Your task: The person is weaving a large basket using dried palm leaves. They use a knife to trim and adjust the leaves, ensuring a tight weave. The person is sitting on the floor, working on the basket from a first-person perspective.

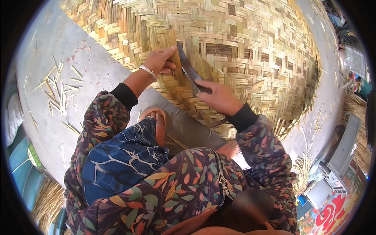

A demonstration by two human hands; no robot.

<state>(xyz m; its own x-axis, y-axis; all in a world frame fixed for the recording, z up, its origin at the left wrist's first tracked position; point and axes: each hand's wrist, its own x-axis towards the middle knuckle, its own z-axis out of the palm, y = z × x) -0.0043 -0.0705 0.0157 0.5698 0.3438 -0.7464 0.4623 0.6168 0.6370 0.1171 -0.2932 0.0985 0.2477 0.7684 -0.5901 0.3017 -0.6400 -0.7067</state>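
My right hand [220, 96] grips a curved knife [188, 69] with a dark blade, which points up and to the left over a large woven bamboo mat [270, 51]. Just left of the blade, my left hand [157, 62], with a pale bangle at the wrist, has its fingers closed at a brownish bamboo strip [178, 72]. The blade lies along the right side of this strip. Whether its edge touches the strip I cannot tell. The handle of the knife is mostly hidden in my right hand.
Cut bamboo pieces [58, 88] lie scattered on the grey concrete floor [100, 70] at the left. My sandalled foot [158, 121] stands close to the mat's near edge. A grey plastic item [344, 147] and bundles of straw-like strips [358, 105] are at the right.
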